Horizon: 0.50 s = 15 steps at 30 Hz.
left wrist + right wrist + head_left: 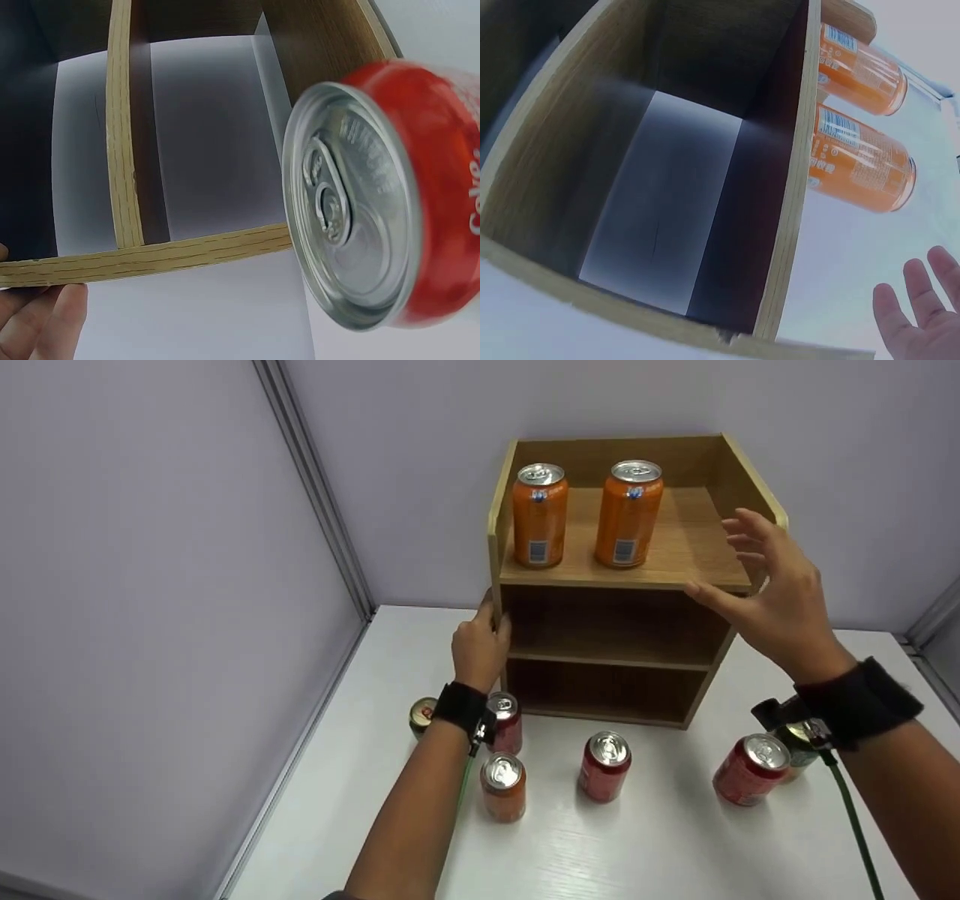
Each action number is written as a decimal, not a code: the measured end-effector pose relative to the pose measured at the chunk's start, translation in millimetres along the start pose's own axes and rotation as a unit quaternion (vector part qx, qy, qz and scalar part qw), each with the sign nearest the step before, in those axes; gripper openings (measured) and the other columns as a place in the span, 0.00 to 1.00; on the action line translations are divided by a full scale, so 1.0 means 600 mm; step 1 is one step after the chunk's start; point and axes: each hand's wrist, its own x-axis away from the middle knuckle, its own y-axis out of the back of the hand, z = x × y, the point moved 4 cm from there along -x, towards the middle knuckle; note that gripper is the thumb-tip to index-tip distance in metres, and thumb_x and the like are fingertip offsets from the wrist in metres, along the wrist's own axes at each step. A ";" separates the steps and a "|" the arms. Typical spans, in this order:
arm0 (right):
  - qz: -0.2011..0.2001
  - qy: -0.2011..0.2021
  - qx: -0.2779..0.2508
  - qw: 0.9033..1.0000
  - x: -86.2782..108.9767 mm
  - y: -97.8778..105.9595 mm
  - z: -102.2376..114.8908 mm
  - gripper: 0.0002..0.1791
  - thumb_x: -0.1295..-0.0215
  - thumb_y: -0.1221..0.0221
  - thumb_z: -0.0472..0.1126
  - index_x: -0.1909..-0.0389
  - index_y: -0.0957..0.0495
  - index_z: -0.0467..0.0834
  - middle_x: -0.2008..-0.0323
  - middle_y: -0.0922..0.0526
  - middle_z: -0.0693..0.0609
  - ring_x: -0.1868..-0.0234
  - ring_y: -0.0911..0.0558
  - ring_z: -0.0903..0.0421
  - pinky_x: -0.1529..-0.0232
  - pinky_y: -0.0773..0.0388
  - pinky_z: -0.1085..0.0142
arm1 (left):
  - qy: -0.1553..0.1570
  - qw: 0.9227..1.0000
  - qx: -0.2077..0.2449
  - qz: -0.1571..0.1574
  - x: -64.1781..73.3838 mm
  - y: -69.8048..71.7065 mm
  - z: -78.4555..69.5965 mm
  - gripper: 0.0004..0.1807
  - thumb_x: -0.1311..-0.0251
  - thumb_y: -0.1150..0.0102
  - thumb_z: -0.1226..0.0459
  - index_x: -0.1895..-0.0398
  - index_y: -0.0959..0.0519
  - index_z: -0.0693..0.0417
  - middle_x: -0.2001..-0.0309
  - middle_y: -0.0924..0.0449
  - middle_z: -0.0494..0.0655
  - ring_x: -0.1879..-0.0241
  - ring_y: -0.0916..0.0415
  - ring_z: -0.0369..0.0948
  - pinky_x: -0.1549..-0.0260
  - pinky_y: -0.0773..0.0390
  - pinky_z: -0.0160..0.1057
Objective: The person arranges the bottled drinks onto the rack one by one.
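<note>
A small wooden shelf (694, 540) stands on the table, with two orange soda cans, a left can (540, 529) and a right can (628, 525), upright on its top. My left hand (478, 652) holds the shelf's left side panel near the front edge; its fingers (64, 319) lie along the outside. Beside the top's right front corner, my right hand (784, 592) is raised with fingers apart and nothing in it. A red Coke can (442, 187) looms close in the left wrist view. Both orange cans also appear in the right wrist view, above the right fingers (922, 300).
In front of the shelf stand red cans at left (504, 727), middle (604, 769) and right (750, 772), plus an orange can (504, 791). Dark green cans, partly hidden by my forearms, stand at far left (421, 714) and far right (801, 750). Walls (187, 585) enclose the table.
</note>
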 end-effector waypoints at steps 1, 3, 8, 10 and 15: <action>-0.003 0.002 0.004 1.000 0.004 0.004 -0.001 0.47 0.53 0.24 0.37 0.30 0.36 0.52 0.41 0.25 0.49 0.43 0.26 0.53 0.45 0.33 0.73 | 0.000 1.000 0.001 0.000 0.001 0.000 0.000 0.13 0.34 0.42 0.60 0.53 0.21 0.59 0.79 0.20 0.49 0.82 0.28 0.41 0.81 0.28 0.45; -0.011 0.004 0.006 1.000 0.013 0.014 -0.005 0.48 0.55 0.24 0.34 0.31 0.35 0.51 0.41 0.25 0.49 0.43 0.26 0.56 0.45 0.33 0.72 | -0.003 1.000 0.003 -0.001 0.003 0.001 -0.001 0.12 0.35 0.42 0.61 0.54 0.21 0.59 0.81 0.22 0.48 0.83 0.30 0.41 0.82 0.28 0.45; -0.042 -0.012 0.002 0.999 0.036 0.047 -0.022 0.48 0.59 0.25 0.26 0.33 0.33 0.43 0.42 0.25 0.44 0.43 0.27 0.61 0.44 0.32 0.70 | -0.010 1.000 0.001 -0.010 0.003 0.003 -0.004 0.14 0.35 0.42 0.61 0.50 0.21 0.58 0.81 0.22 0.49 0.83 0.30 0.42 0.81 0.28 0.46; -0.053 -0.031 0.006 0.998 0.046 0.062 -0.030 0.47 0.58 0.26 0.25 0.33 0.33 0.42 0.42 0.25 0.43 0.42 0.27 0.61 0.43 0.33 0.70 | -0.011 1.000 0.001 -0.012 0.002 0.003 -0.005 0.16 0.35 0.42 0.60 0.48 0.22 0.58 0.81 0.21 0.50 0.83 0.29 0.43 0.81 0.27 0.47; -0.067 -0.077 0.022 0.995 0.081 0.091 -0.050 0.45 0.52 0.26 0.31 0.31 0.34 0.50 0.40 0.26 0.48 0.41 0.28 0.62 0.41 0.35 0.70 | -0.014 1.000 -0.002 -0.014 0.001 0.004 -0.005 0.18 0.35 0.42 0.60 0.45 0.22 0.57 0.80 0.20 0.51 0.82 0.25 0.45 0.80 0.26 0.49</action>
